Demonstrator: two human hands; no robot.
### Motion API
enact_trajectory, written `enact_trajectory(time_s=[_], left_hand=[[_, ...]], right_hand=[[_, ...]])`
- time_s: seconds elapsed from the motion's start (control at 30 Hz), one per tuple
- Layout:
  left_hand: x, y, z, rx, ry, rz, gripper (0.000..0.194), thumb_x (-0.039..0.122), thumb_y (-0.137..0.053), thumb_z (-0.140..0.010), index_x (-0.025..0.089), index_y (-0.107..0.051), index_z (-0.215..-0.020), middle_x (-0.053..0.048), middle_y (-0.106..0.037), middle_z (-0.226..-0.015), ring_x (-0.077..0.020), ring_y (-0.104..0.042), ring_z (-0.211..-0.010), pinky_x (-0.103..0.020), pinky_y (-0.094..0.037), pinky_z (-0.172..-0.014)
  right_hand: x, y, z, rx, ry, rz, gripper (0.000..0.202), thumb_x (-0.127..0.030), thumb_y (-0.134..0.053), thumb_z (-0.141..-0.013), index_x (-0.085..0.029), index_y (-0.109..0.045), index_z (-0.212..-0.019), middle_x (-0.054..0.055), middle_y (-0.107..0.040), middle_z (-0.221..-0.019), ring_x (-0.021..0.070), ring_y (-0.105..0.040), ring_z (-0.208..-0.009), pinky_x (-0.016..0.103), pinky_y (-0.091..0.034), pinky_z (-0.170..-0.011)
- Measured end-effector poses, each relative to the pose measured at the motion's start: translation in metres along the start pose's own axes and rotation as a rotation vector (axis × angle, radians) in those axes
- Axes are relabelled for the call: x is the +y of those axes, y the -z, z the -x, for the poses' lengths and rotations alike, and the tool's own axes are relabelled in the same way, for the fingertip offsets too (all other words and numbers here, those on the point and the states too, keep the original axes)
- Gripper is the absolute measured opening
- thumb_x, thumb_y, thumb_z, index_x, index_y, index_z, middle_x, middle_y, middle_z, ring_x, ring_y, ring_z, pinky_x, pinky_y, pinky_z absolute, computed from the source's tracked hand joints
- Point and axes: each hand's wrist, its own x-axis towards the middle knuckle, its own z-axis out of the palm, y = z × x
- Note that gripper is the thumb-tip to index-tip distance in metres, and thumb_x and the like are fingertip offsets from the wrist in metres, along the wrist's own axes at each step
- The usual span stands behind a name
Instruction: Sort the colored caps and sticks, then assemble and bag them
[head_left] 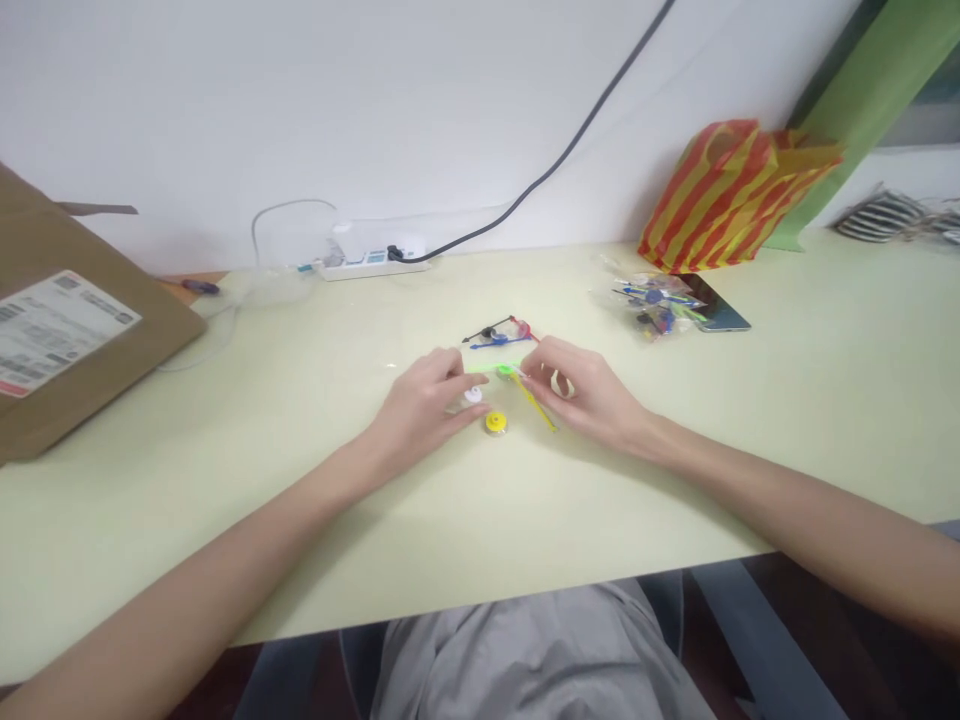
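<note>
Small plastic arrow spinners with round discs lie on the table between my hands. My left hand (435,390) has its thumb and index finger apart, around a white disc (473,395) without visibly gripping it. Pinched fingertips of my right hand (574,385) hold a small white plastic piece (517,372), mostly hidden by the fingers. Close to them are a bright green spinner (505,370) and a yellow arrow (537,405). A yellow disc (496,423) rests nearer me. Beyond the hands lie a black arrow (488,332), a blue arrow (495,341) and a red spinner (523,328).
Clear bags of spinners (656,300) lie beside a dark phone (716,305) at right, before a striped red and yellow bag (731,195). A power strip (371,262) with a black cable (551,165) stands by the wall. A cardboard parcel (150,285) occupies the left.
</note>
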Motion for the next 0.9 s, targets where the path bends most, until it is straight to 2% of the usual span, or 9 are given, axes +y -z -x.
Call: enact_trajectory(time_s=[0.07,0.2,0.27,0.43,0.6,0.73,0.9], left_hand=[[-0.002,-0.001,0.000,-0.065,-0.013,-0.024,0.024,0.031,-0.059,-0.099,0.018,-0.070,-0.115,-0.005,-0.057,-0.087,-0.0204,-0.054,-0.082,-0.033,-0.045,-0.072],[-0.001,0.001,0.000,-0.158,-0.016,-0.042,0.026,0.017,-0.045,-0.101,0.018,-0.068,-0.115,-0.007,-0.064,-0.095,-0.0231,-0.055,-0.093,-0.037,-0.045,-0.081],[0.000,0.002,-0.001,-0.163,-0.014,-0.049,0.027,0.018,-0.045,-0.102,0.018,-0.067,-0.117,-0.007,-0.065,-0.096,-0.0235,-0.055,-0.094,-0.037,-0.044,-0.081],[-0.001,0.002,0.000,-0.206,-0.015,-0.079,0.031,0.037,-0.055,-0.100,0.021,-0.066,-0.125,-0.008,-0.060,-0.102,-0.0247,-0.054,-0.095,-0.038,-0.046,-0.084],[-0.003,0.004,0.001,-0.273,-0.017,-0.116,0.041,0.043,-0.054,-0.101,0.022,-0.061,-0.135,-0.010,-0.059,-0.105,-0.0263,-0.054,-0.098,-0.039,-0.046,-0.085],[-0.002,0.009,0.001,-0.369,-0.001,-0.056,0.040,0.042,-0.050,-0.103,0.021,-0.060,-0.135,-0.009,-0.063,-0.102,-0.0250,-0.059,-0.097,-0.036,-0.047,-0.084],[0.001,0.019,0.002,-0.443,0.011,0.049,0.037,0.034,-0.049,-0.103,0.021,-0.059,-0.136,-0.008,-0.070,-0.111,-0.0226,-0.067,-0.100,-0.032,-0.048,-0.086]], right_hand=[[0.002,0.000,-0.001,-0.014,-0.013,0.006,0.007,-0.021,-0.053,-0.100,-0.020,-0.058,-0.095,0.003,-0.060,-0.089,0.0124,-0.058,-0.070,0.025,-0.046,-0.062],[0.005,-0.001,-0.001,-0.034,-0.041,0.020,0.007,-0.020,-0.053,-0.099,-0.019,-0.058,-0.094,0.003,-0.061,-0.089,0.0123,-0.058,-0.070,0.025,-0.045,-0.063],[0.005,-0.001,-0.001,-0.046,-0.054,0.024,0.007,-0.020,-0.053,-0.099,-0.019,-0.058,-0.094,0.003,-0.061,-0.090,0.0123,-0.057,-0.071,0.024,-0.044,-0.062],[0.006,0.000,0.000,-0.116,-0.047,0.100,0.007,-0.019,-0.052,-0.098,-0.019,-0.059,-0.095,0.003,-0.059,-0.089,0.0143,-0.055,-0.074,0.026,-0.041,-0.067],[0.006,0.000,0.001,-0.232,-0.075,0.158,0.011,-0.018,-0.048,-0.099,-0.018,-0.059,-0.100,0.006,-0.061,-0.095,0.0159,-0.056,-0.078,0.027,-0.040,-0.070],[0.005,-0.001,0.000,-0.257,-0.170,0.184,0.018,-0.022,-0.045,-0.101,-0.018,-0.062,-0.107,0.005,-0.064,-0.091,0.0161,-0.056,-0.074,0.027,-0.038,-0.069],[-0.001,0.001,-0.003,-0.280,-0.289,0.280,0.034,-0.025,-0.039,-0.104,-0.016,-0.053,-0.133,0.003,-0.066,-0.078,0.0175,-0.056,-0.066,0.027,-0.036,-0.067]])
